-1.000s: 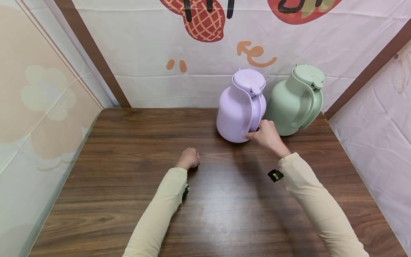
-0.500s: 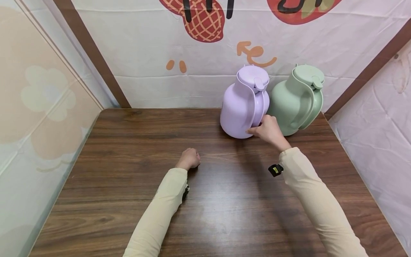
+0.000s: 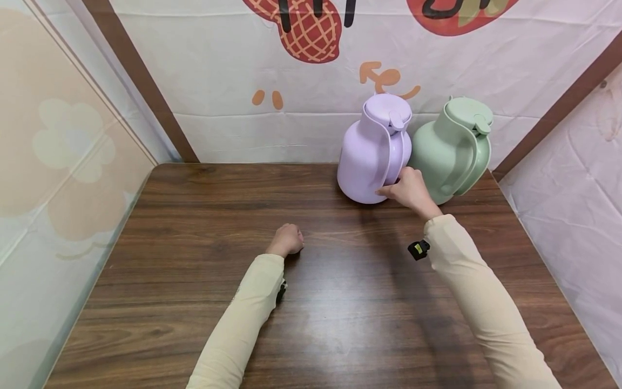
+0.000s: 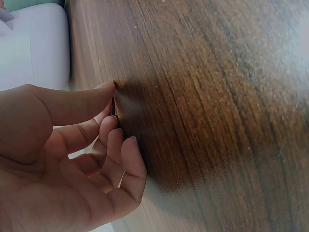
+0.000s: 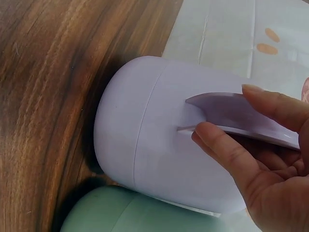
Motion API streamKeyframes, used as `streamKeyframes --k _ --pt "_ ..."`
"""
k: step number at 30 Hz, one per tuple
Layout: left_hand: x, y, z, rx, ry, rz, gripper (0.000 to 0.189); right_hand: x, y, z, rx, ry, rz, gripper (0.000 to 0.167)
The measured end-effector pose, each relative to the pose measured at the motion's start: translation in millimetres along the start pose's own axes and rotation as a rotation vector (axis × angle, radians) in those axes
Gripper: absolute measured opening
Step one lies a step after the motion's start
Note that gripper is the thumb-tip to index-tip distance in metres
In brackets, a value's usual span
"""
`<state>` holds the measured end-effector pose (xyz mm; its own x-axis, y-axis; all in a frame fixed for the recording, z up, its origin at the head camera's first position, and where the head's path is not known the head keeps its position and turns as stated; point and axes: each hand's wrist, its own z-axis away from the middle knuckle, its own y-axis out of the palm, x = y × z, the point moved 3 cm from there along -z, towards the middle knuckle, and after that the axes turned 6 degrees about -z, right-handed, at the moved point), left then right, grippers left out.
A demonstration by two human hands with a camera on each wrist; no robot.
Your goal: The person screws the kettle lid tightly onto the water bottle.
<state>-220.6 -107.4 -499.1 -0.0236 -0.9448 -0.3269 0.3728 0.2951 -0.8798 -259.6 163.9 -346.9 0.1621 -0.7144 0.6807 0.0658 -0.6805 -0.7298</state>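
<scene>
Near the back edge of the table stands a lilac thermos jug [image 3: 369, 156], its lid on and its handle toward the person. My right hand [image 3: 408, 192] grips the lower part of that handle. In the right wrist view the thumb lies on one side of the handle [image 5: 227, 108] and the fingers on the other. Close beside it on the right is a pale green thermos jug [image 3: 442, 151] of the same shape. My left hand [image 3: 288, 239] rests on the tabletop with loosely curled fingers and nothing visible in them, apart from both jugs.
The dark wood table [image 3: 218, 205] meets a printed cloth wall [image 3: 233, 135] just behind the jugs. More cloth panels stand along the left and right sides.
The lilac jug has shifted back and to the right, toward the green jug, with my right hand on its handle. My left hand and the green jug have stayed put.
</scene>
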Motion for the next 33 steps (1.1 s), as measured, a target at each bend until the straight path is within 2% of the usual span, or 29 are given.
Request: streamKeyframes --k 1,4,5,6,9,12,13,17,21,28,33 --pt "-7.1 -7.9 7.7 0.039 -0.038 -0.006 0.019 -0.5 -0.2 -0.6 -0.001 0.002 0.002 0.031" --pt "-10.3 -10.6 10.5 0.045 -0.046 -0.009 0.019 -1.3 -1.0 -2.3 -0.002 0.011 -0.001 0.030" --pt "-9.8 -9.7 9.8 0.041 -0.040 -0.012 0.019 -1.4 -1.2 -2.8 -0.001 0.015 -0.002 0.029" --pt "-3.6 -2.3 3.2 0.002 -0.001 0.000 0.019 -1.5 -1.4 -3.2 -0.001 0.017 -0.002 0.029" --pt "-1.8 -0.1 2.6 0.000 0.008 0.000 0.016 -2.0 -1.5 -4.6 -0.005 0.024 0.002 0.029" --pt "-7.3 -6.4 10.1 0.008 -0.005 0.017 0.014 -2.6 -1.7 -6.0 -0.010 0.032 0.008 0.029" --pt "-15.0 -15.3 19.4 0.040 -0.042 0.010 0.013 -2.8 -1.7 -6.3 -0.010 0.035 0.009 0.029" --pt "-24.6 -26.0 34.2 0.004 -0.029 0.004 0.014 -3.6 -1.1 -6.0 -0.009 0.049 0.009 0.029" --pt "-28.0 -29.1 42.8 -0.032 -0.017 0.005 0.015 -4.2 1.3 -3.4 -0.022 0.045 -0.009 0.029" --pt "-25.2 -24.7 46.7 -0.097 0.014 0.043 0.018 -7.3 9.2 2.0 -0.078 -0.033 -0.028 0.026" --pt "-21.7 -21.9 51.4 -0.136 0.021 0.121 0.016 -10.0 12.9 5.7 -0.106 -0.049 -0.060 0.022"
